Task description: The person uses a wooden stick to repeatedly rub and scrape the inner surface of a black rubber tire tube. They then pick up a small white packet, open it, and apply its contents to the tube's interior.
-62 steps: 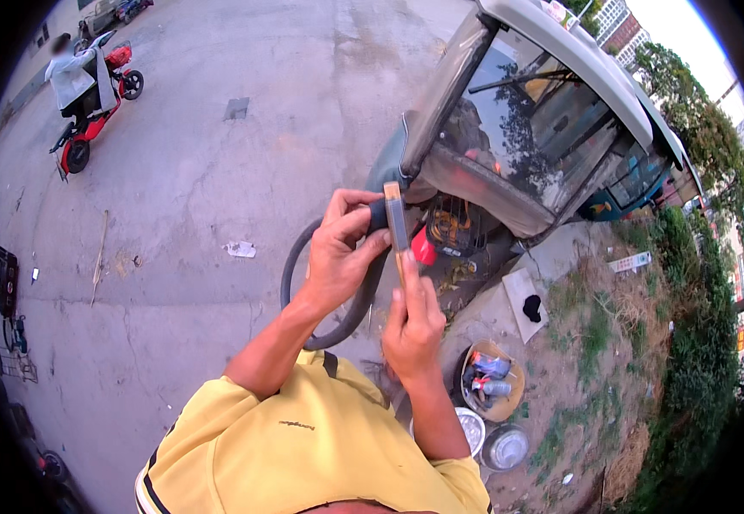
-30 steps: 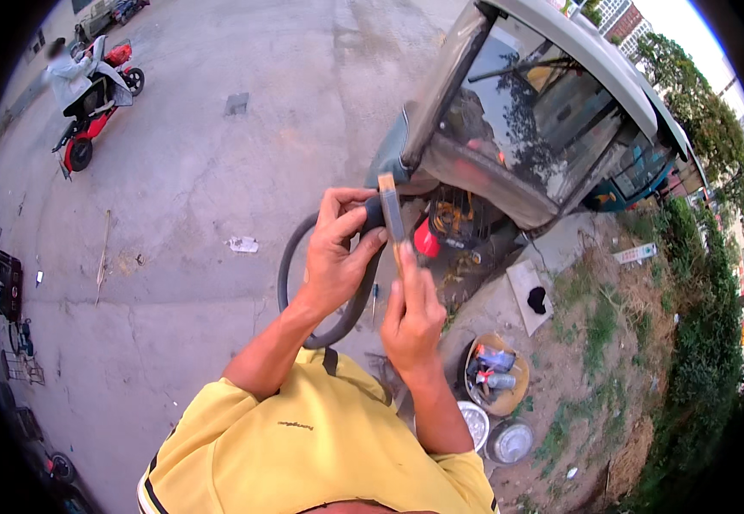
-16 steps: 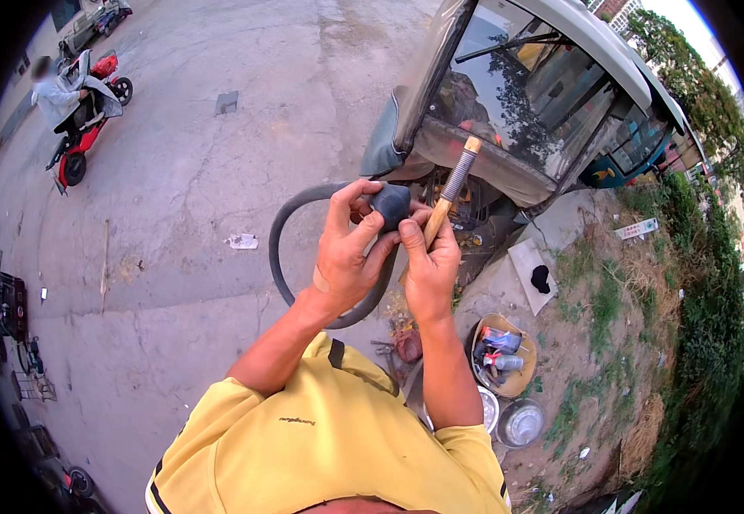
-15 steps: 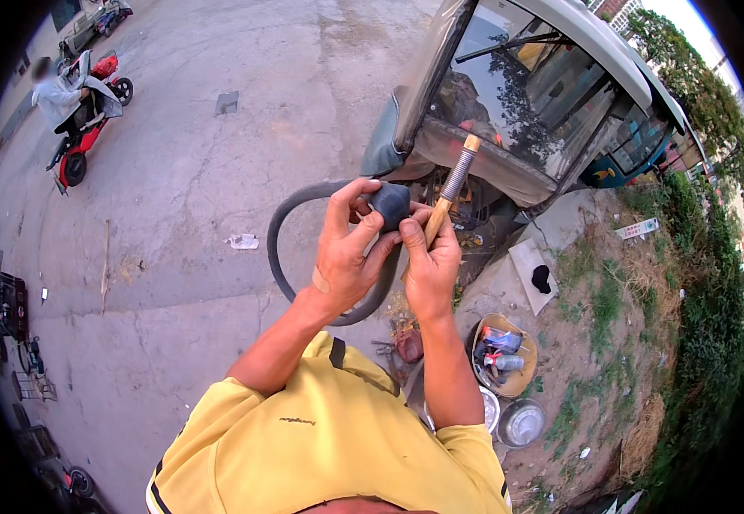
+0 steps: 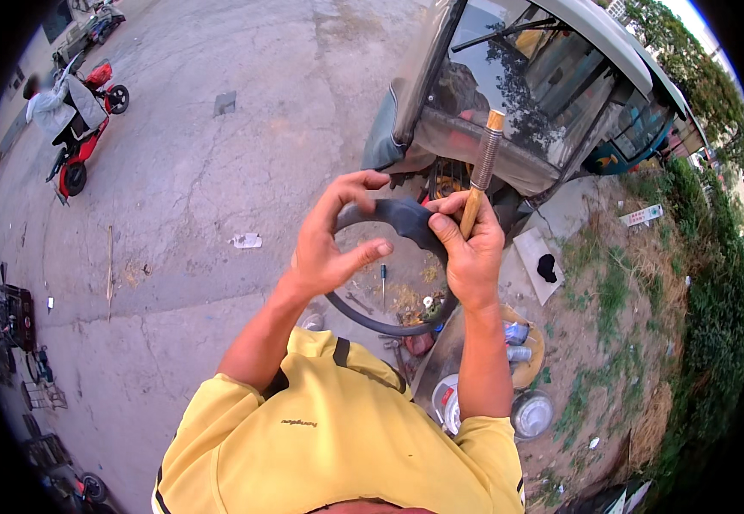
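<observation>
A dark rubber inner tube (image 5: 402, 216) hangs as a ring in front of me, its upper part wider and flattened. My right hand (image 5: 475, 257) pinches its upper right side between thumb and fingers. The same hand also grips a wooden stick (image 5: 487, 154) wound with ribbed metal near its top, which points up and away. At the tube's upper left, my left hand (image 5: 319, 244) is open, thumb and fingers spread apart around the rubber. Whether its palm touches the tube I cannot tell.
Ahead to the right stands a covered three-wheeled vehicle (image 5: 492, 137). A screwdriver (image 5: 383, 283) shows through the ring. By my right arm are a basket (image 5: 531, 364) of odds and ends and a metal pot (image 5: 532, 415). A person sits on a red scooter (image 5: 81, 137) at far left.
My left hand has loosened from the tube's bunched part and spread open to the left. The right hand has shifted right with the tube and stick, and the ring now faces me more openly.
</observation>
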Available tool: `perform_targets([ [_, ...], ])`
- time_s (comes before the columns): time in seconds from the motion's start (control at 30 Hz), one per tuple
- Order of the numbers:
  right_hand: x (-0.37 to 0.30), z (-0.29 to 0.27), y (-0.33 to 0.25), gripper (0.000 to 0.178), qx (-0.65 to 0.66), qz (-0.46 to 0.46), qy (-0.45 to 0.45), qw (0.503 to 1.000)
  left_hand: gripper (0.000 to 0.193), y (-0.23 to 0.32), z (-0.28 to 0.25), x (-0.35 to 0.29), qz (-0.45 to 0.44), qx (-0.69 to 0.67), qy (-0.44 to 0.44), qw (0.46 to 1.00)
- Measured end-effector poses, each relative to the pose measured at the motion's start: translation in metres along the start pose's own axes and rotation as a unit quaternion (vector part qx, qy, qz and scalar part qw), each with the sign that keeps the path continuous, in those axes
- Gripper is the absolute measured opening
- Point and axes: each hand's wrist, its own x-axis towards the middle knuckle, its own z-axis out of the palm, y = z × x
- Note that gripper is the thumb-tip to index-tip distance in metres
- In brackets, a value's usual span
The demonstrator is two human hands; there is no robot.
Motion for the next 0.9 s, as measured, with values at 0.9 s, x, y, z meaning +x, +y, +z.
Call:
perform_targets([
  [0.9, -0.070, 0.006, 0.016, 0.021, -0.094, 0.146, 0.124, 0.977, 0.020, 0.015, 0.002, -0.008, -0.251, 0.078, -0.085, 0.961],
])
